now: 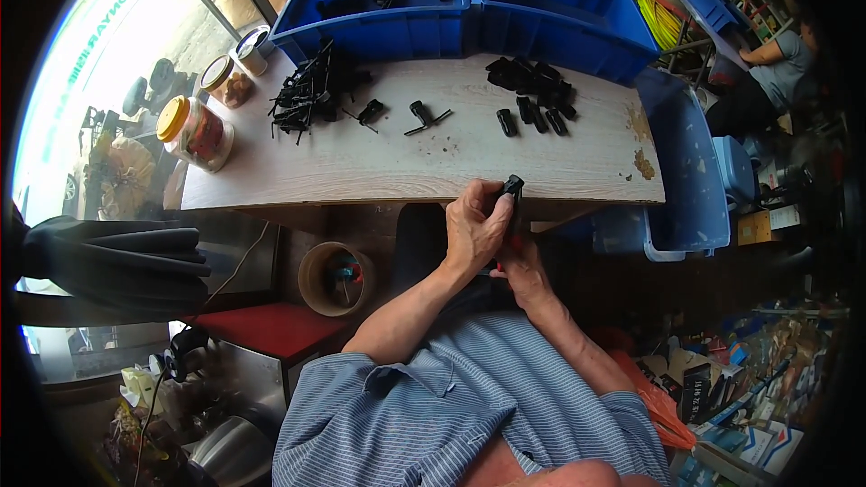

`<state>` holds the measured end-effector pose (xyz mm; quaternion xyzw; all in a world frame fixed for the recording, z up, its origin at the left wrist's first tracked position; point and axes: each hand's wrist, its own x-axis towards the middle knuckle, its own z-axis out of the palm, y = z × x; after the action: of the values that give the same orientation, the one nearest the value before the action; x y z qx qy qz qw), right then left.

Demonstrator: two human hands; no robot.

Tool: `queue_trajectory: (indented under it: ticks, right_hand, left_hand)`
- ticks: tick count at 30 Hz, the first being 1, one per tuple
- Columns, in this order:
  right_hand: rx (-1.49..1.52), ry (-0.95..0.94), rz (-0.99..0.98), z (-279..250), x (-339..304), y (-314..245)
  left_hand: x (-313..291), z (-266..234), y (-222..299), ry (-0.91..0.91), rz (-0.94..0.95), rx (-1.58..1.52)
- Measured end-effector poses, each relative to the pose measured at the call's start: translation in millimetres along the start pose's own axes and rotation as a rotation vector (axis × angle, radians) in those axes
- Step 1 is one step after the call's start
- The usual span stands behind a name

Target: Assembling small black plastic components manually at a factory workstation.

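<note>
My left hand (476, 224) pinches a small black plastic part (513, 185) just past the table's front edge. Close below it, my right hand (525, 272) is closed round a red-handled tool (514, 242), whose kind I cannot make out because the fingers cover most of it. On the table (433, 167) lie two black pieces with thin arms, one near the middle (420, 114) and another (370, 111) beside a tangled heap of similar black parts (316, 90). To the right are several short black cylinders (506, 123) and a pile of black pieces (532, 78).
Two blue bins (379, 32) (568, 36) stand along the table's back; the left one holds black parts. Lidded jars (203, 140) line the left edge. A round bucket (316, 284) is on the floor, a blue tub (690, 171) at right. Another person (780, 63) sits far right.
</note>
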<state>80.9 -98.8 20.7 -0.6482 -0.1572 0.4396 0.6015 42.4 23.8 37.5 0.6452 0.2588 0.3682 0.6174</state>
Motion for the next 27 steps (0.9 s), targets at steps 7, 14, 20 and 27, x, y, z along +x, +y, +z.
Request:
queue_trajectory:
  ticks: [7,14,20,27]
  right_hand:
    - [0.012,0.005,0.01,1.6,0.9,-0.6]
    - [0.051,0.107,-0.043,14.9,-5.9,-11.5]
    - [0.147,0.041,-0.01,12.3,-1.5,-4.4]
    - [0.093,0.058,0.022,10.9,4.3,-4.7]
  left_hand:
    - [-1.2,-0.4,2.5,-0.003,0.009,0.006]
    - [-4.3,-3.4,3.5,-0.043,-0.027,-0.009]
    - [-5.6,-2.6,6.2,-0.054,-0.006,0.041]
    - [-3.3,-2.2,3.5,-0.083,-0.008,0.032]
